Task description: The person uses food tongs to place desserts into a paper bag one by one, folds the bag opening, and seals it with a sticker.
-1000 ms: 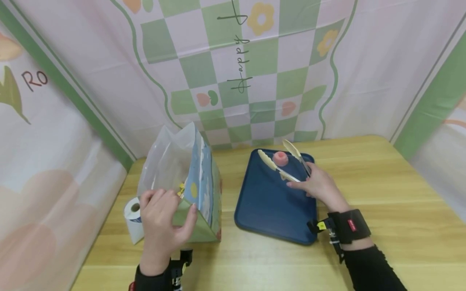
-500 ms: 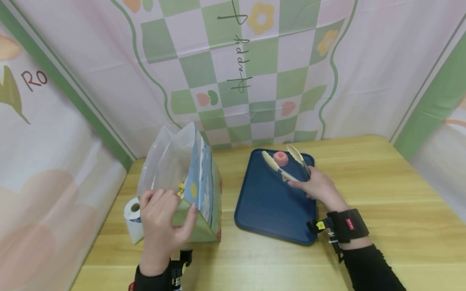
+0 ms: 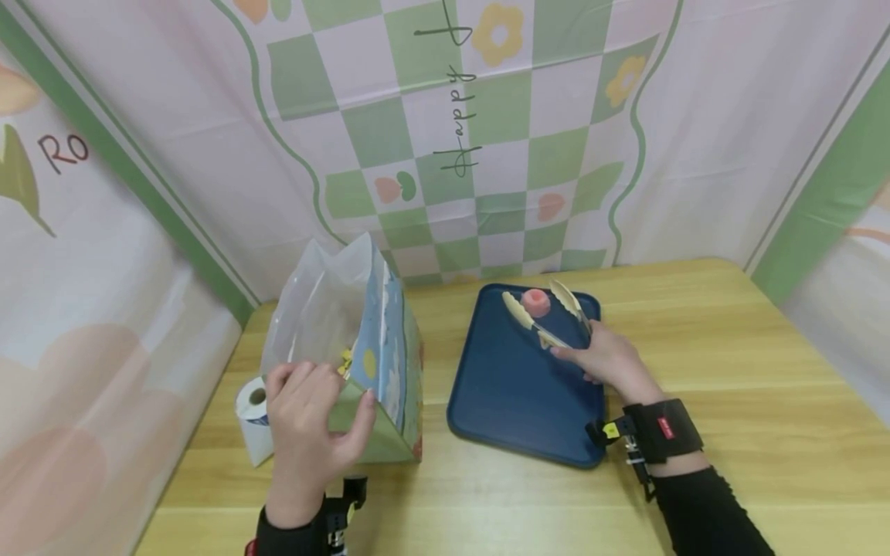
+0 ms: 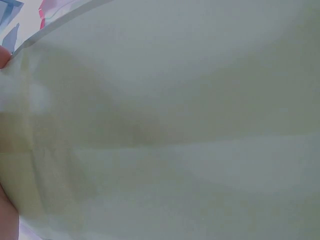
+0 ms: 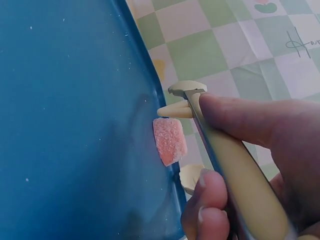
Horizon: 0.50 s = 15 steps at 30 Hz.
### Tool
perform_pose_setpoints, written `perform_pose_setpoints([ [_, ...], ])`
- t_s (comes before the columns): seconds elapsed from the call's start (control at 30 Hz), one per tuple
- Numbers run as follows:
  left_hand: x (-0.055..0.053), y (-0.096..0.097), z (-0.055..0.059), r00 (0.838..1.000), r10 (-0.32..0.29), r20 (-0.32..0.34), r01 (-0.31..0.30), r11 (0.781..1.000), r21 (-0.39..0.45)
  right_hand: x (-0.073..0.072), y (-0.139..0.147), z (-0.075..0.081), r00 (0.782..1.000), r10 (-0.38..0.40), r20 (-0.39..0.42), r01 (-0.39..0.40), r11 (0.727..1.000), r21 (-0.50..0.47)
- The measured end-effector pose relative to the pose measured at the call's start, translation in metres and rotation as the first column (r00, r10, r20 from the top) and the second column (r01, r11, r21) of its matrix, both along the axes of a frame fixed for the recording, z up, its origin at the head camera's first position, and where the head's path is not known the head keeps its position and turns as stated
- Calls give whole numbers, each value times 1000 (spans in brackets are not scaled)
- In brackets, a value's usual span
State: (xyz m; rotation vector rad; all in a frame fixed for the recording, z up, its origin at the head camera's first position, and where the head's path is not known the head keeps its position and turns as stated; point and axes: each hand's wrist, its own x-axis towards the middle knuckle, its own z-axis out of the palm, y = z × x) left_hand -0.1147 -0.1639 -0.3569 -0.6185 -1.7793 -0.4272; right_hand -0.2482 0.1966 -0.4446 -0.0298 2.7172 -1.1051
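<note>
My left hand [image 3: 311,425] grips the near edge of an upright, open-topped paper bag [image 3: 396,378] with a blue and green print, fingers curled over the rim. Its pale side fills most of the left wrist view. Over the dark blue tray [image 3: 514,401], my right hand [image 3: 615,361] holds metal tongs [image 3: 518,311] with cream tips spread apart. Between those tips, at the tray's far end, lies a pink round gummy [image 3: 536,302] with a dimple on top. In the right wrist view the gummy [image 5: 170,141] looks sugar-coated, and thumb and fingers pinch the tong arms.
A white paper roll [image 3: 256,428] stands left of the bag, partly behind my left hand. Something small and yellow [image 3: 346,360] shows inside the bag's mouth. Patterned cloth [image 3: 501,177] hangs right behind the wooden table [image 3: 681,324].
My right hand has moved the tongs slightly toward me and to the right, so their tips now straddle the gummy. The left hand and bag have stayed put.
</note>
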Motion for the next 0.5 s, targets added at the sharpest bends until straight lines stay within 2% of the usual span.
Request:
perform_pose_setpoints([
  [0.5,0,0,0,1000,-4,-14,5,1000,1,2,-4,0,999,14,38,-14,1000,10],
])
